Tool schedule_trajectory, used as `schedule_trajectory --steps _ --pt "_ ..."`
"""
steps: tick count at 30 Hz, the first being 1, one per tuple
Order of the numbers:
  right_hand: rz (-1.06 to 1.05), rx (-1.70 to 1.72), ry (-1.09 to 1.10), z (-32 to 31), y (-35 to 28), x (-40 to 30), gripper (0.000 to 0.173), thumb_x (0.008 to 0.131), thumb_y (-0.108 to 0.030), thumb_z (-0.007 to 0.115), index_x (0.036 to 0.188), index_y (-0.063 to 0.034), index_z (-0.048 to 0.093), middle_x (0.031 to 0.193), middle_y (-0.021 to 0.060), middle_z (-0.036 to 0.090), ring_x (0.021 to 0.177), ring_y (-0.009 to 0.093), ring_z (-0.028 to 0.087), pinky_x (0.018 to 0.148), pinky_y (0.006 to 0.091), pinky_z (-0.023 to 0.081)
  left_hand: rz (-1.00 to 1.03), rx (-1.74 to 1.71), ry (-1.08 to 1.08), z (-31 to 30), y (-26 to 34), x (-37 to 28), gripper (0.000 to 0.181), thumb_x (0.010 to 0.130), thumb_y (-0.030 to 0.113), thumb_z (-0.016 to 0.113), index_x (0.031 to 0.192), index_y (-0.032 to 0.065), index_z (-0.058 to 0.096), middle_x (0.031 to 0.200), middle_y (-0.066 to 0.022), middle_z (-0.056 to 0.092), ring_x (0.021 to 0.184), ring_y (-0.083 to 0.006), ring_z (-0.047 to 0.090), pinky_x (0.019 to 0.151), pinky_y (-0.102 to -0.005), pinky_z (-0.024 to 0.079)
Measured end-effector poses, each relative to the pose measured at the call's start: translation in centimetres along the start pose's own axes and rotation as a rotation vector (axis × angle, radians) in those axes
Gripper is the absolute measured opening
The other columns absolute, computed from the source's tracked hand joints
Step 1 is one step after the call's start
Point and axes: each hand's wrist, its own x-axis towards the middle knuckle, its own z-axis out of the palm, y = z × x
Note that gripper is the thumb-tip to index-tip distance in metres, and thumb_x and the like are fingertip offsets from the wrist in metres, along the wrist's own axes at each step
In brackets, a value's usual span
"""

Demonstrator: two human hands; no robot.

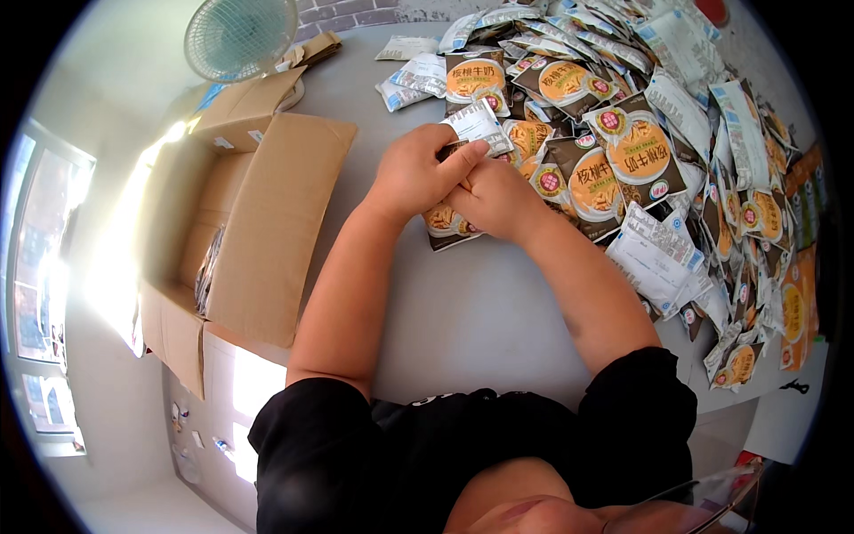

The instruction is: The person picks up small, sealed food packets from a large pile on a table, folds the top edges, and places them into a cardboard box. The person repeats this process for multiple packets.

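Observation:
My left hand point(415, 172) and my right hand point(500, 197) meet above the grey table, at the near left edge of a heap of filled plastic pouches point(597, 180). The left thumb lies across the right hand. A brown pouch point(446, 223) with a picture of a filled bowl shows below the hands, partly covered by them. Just beyond my fingers is a pouch's white printed side point(479, 127). My fingertips are hidden, so whether either hand grips a pouch cannot be told.
Left of my arms stands an open cardboard box point(280, 227), flaps spread, with some pouches point(210, 270) inside. Behind it are a fan point(240, 37) and folded cardboard point(313, 50). The heap runs along the table's right side, near orange printed cartons point(797, 307). The grey table point(467, 320) shows between my forearms.

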Motion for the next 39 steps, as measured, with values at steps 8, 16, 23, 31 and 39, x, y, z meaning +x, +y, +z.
schedule_trajectory --steps 8,16,23,31,39 --pt "0.215 0.264 -0.166 -2.1 0.5 0.9 0.044 0.083 -0.036 0.068 0.101 0.0035 0.066 0.084 0.0112 0.068 0.078 0.016 0.065 0.069 0.0299 0.051 -0.355 -0.875 0.188 1.2 -1.2 0.5 0.031 0.092 0.031 0.065 0.08 0.0043 0.056 0.07 -0.0024 0.055 0.062 -0.0119 0.057 0.052 -0.0278 0.044" --pt "0.088 0.602 0.26 -0.1 0.6 1.0 0.042 0.085 -0.034 0.073 0.102 0.003 0.061 0.095 0.0078 0.067 0.082 0.01 0.062 0.072 0.0269 0.052 -0.433 -1.405 0.496 1.1 0.5 0.7 0.025 0.096 0.028 0.057 0.097 0.0032 0.053 0.082 -0.0053 0.058 0.068 -0.0157 0.062 0.06 -0.0315 0.053" --pt "0.131 0.834 0.346 -1.0 -1.0 0.3 0.037 0.086 -0.033 0.072 0.097 0.0008 0.061 0.088 0.0034 0.064 0.077 0.009 0.06 0.069 0.0252 0.05 -0.281 -1.494 0.414 1.9 3.0 -0.8 0.018 0.092 0.022 0.06 0.086 0.0082 0.051 0.077 -0.0017 0.056 0.065 -0.0125 0.06 0.056 -0.0304 0.051" --pt "0.297 1.196 0.327 -1.6 0.2 0.9 0.042 0.094 -0.042 0.059 0.096 -0.0001 0.061 0.089 0.0036 0.062 0.075 0.009 0.058 0.066 0.0253 0.049 -0.144 -1.129 0.403 2.6 3.6 -1.6 0.034 0.092 0.016 0.064 0.067 0.0105 0.042 0.064 0.0056 0.046 0.056 -0.0016 0.039 0.047 -0.022 0.034" --pt "0.351 1.121 0.324 -1.8 -0.6 1.4 0.041 0.091 -0.044 0.064 0.093 -0.0034 0.058 0.088 0.0036 0.06 0.074 0.008 0.056 0.068 0.0237 0.046 -0.336 -1.497 0.415 1.8 3.8 -0.4 0.022 0.093 0.016 0.06 0.076 0.0099 0.046 0.073 0.0007 0.055 0.056 -0.0068 0.051 0.051 -0.0263 0.047"
